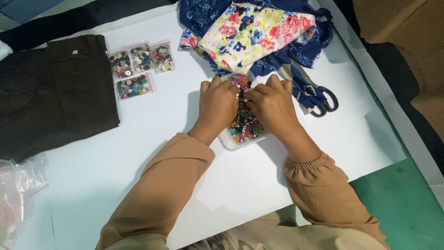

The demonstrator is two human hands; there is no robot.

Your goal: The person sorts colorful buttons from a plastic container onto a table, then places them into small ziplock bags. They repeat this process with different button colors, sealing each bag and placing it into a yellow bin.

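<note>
A clear plastic bag of mixed coloured buttons (pixel 245 127) lies on the white table sheet (pixel 185 185) in the middle. My left hand (pixel 217 104) and my right hand (pixel 273 104) both rest on top of the bag, fingertips meeting at its centre and pinching the plastic there. Both arms wear tan long sleeves. The far part of the bag is hidden under my fingers.
Several small bags of buttons (pixel 138 67) lie at upper left beside a folded black garment (pixel 51 92). Floral and dark blue fabric (pixel 259 32) is heaped at the top, with black-handled scissors (pixel 319 99) to the right. Crumpled clear plastic (pixel 18 190) is at the lower left.
</note>
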